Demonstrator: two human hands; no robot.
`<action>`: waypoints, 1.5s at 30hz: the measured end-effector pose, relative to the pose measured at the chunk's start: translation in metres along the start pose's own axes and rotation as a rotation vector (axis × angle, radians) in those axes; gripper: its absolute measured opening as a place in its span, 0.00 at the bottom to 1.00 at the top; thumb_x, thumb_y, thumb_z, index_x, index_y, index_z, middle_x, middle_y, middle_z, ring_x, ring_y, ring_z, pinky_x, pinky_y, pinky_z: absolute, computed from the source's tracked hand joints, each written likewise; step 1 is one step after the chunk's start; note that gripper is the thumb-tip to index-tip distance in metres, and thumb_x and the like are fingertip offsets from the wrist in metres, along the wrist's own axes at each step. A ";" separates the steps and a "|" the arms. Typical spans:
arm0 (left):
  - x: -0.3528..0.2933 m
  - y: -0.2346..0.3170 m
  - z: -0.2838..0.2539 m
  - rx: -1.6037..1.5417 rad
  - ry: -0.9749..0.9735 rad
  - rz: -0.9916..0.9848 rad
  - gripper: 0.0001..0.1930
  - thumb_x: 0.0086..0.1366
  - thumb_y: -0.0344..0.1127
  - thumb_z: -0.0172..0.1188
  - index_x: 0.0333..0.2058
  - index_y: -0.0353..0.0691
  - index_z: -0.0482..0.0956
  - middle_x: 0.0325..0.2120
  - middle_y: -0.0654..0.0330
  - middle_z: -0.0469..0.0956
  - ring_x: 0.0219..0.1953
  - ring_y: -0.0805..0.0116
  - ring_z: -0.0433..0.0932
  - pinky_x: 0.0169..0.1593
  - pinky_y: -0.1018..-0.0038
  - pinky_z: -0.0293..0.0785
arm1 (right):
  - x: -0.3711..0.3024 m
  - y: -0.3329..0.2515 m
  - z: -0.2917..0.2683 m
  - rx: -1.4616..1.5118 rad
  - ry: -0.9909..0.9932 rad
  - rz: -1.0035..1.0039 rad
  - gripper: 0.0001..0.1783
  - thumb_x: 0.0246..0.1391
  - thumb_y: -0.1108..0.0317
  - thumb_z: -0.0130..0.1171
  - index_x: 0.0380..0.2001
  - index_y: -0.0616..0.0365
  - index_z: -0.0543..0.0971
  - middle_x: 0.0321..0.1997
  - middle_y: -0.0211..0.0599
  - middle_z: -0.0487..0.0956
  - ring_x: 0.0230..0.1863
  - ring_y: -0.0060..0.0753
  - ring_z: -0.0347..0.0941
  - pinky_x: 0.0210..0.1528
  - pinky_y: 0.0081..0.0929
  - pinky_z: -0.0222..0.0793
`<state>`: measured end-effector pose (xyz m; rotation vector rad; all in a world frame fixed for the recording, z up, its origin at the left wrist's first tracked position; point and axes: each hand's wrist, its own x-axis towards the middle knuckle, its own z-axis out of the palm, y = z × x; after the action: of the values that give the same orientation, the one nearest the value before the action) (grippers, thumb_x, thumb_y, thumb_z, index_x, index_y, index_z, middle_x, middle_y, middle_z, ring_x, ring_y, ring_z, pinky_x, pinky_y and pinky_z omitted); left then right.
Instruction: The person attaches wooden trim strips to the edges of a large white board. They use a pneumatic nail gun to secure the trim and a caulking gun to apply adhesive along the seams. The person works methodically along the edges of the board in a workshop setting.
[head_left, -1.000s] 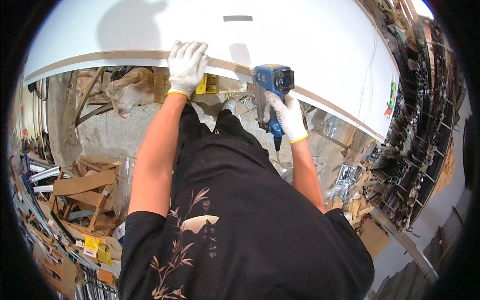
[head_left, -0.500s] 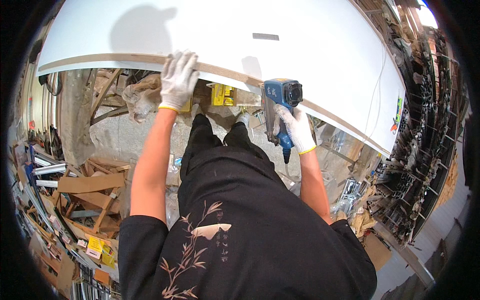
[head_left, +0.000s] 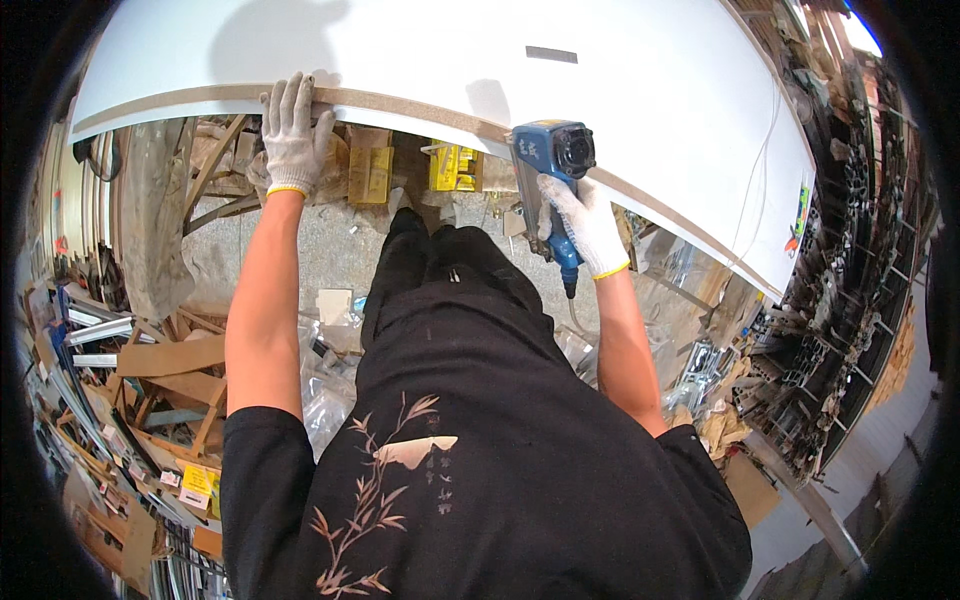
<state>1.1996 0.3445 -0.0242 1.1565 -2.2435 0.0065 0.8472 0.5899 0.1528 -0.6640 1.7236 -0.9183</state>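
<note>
My right hand (head_left: 583, 215), in a white knit glove, grips the handle of a blue pneumatic nail gun (head_left: 545, 150). The gun's nose end reaches the wooden strip (head_left: 400, 104) that runs along the near edge of a large white panel (head_left: 650, 90); whether it touches cannot be made out. An air hose hangs from the handle's lower end. Further left, my gloved left hand (head_left: 292, 135) lies with fingers stretched out over the strip and the panel's edge, holding nothing.
A small dark flat strip (head_left: 551, 54) lies on the panel. Below the panel are yellow boxes (head_left: 455, 168). Scrap wood and boards (head_left: 175, 360) pile up at the left; racks of dark metal profiles (head_left: 840, 270) line the right. Plastic wrap (head_left: 325, 400) lies on the floor.
My left hand has slid left along the panel's edge. The nail gun and my right hand have shifted slightly left and away from me. The view has also moved a little.
</note>
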 end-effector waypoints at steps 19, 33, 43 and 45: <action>0.001 -0.007 0.000 0.066 -0.095 -0.020 0.37 0.73 0.48 0.60 0.75 0.44 0.60 0.74 0.51 0.62 0.77 0.44 0.55 0.76 0.47 0.57 | 0.016 -0.027 0.033 -0.011 -0.125 0.012 0.17 0.69 0.58 0.65 0.42 0.64 0.79 0.22 0.33 0.80 0.20 0.24 0.75 0.24 0.26 0.72; 0.003 0.010 -0.001 -0.043 -0.122 -0.039 0.36 0.72 0.51 0.61 0.73 0.42 0.64 0.74 0.52 0.61 0.76 0.46 0.56 0.77 0.49 0.52 | 0.026 -0.036 0.064 -0.207 -0.043 -0.046 0.15 0.67 0.60 0.67 0.44 0.64 0.82 0.25 0.32 0.80 0.22 0.21 0.76 0.27 0.25 0.72; 0.005 0.004 -0.008 -0.157 -0.152 -0.007 0.42 0.67 0.55 0.64 0.74 0.41 0.63 0.75 0.52 0.61 0.78 0.45 0.54 0.77 0.46 0.50 | 0.043 -0.030 0.096 -0.146 -0.045 -0.003 0.23 0.66 0.55 0.68 0.50 0.66 0.82 0.35 0.35 0.84 0.33 0.20 0.75 0.39 0.25 0.75; 0.005 0.003 -0.013 -0.187 -0.164 0.008 0.43 0.67 0.56 0.65 0.74 0.42 0.63 0.75 0.52 0.61 0.78 0.45 0.54 0.77 0.46 0.50 | 0.042 -0.039 0.101 -0.159 -0.057 0.086 0.23 0.66 0.55 0.68 0.51 0.67 0.82 0.37 0.35 0.85 0.35 0.19 0.75 0.40 0.25 0.75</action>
<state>1.2018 0.3465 -0.0101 1.0810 -2.3331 -0.2987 0.9295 0.5088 0.1452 -0.7072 1.7725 -0.7010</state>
